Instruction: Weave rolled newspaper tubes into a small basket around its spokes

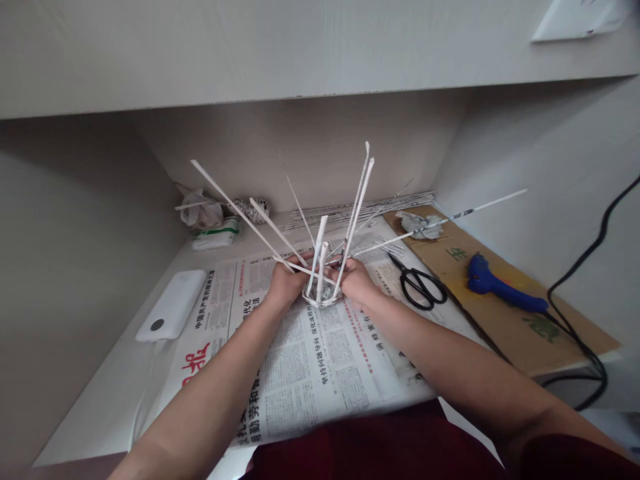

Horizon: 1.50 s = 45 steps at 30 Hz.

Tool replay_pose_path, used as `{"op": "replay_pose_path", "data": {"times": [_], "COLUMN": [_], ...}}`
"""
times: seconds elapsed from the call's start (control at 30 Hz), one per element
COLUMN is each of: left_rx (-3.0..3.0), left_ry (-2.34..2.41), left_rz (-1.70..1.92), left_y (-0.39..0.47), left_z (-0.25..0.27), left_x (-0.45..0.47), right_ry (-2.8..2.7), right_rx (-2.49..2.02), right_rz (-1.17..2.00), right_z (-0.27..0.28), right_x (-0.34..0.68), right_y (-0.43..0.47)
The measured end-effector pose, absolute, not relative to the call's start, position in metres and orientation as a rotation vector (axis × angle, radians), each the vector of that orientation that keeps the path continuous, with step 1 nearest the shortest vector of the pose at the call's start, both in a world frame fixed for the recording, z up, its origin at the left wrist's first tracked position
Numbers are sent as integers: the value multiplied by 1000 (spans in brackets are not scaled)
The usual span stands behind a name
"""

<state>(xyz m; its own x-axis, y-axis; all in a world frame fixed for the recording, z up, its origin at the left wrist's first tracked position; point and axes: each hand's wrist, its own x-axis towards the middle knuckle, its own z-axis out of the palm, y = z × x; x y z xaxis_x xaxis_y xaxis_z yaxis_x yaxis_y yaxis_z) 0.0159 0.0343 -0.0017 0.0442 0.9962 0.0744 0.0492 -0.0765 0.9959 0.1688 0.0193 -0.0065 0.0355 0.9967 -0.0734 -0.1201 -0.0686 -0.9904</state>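
Note:
Between my hands is a small woven basket of rolled paper (323, 301), its round base low and several long paper sticks fanning upward and outward from it. My left hand (289, 283) grips its left side, fingers curled behind the sticks. On the right side my right hand (353, 279) holds it too, with its fingertips partly hidden by the upright sticks. One long paper stick (440, 222) slants away to the right past my right hand. Newspaper sheets (300, 373) lie beneath the basket.
Black-handled scissors (423, 288) lie right of my hands. Beyond them a blue glue gun (500, 287) rests on cardboard (445, 257), its black cable trailing right. A white power bank (173, 305) sits left. Rolled paper sticks (385, 203) lie along the back wall, below an overhanging panel (300, 53).

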Motion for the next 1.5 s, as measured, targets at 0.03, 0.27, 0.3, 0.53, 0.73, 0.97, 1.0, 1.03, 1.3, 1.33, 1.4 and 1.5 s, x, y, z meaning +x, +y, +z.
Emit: {"op": "replay_pose_path", "data": {"times": [0.03,0.27,0.3,0.53,0.73,0.97,1.0,1.03,1.3,1.33,1.4,1.5], "left_rx": [1325,1303,1303,1294,1335,1374,1391,1412,1506,1522,1555,1591], "left_ry": [1154,1098,1117,1107,1133,1173,1181,1189,1284,1305,1334,1330], "left_rz": [1195,1201,1210,1266,1271,1250,1240,1223,1162,1174,1212,1243], "left_y": [34,31,30,30,29,28,28,28,34,35,35,34], "left_z": [-2,0,2,3,2,5,5,4,-7,-7,-7,-5], "left_x": [16,22,22,22,22,21,21,20,15,14,12,11], "right_ry": [-1065,-1103,-1079,-928,-997,-1036,-1042,-1047,-1093,-1084,-1066,-1078], "right_rx": [-1188,-1208,-1216,-1142,-1183,-1299,-1308,-1310,-1165,-1161,-1159,-1181], "right_rz": [1288,1292,1307,1389,1303,1199,1190,1187,1261,1261,1264,1256], "right_z": [-6,-1,-1,5,5,-2,-3,-5,-4,-2,0,3], "right_x": [169,168,168,165,165,165,166,166,164,164,165,168], "right_y": [19,16,16,15,14,18,19,19,18,17,18,20]}}
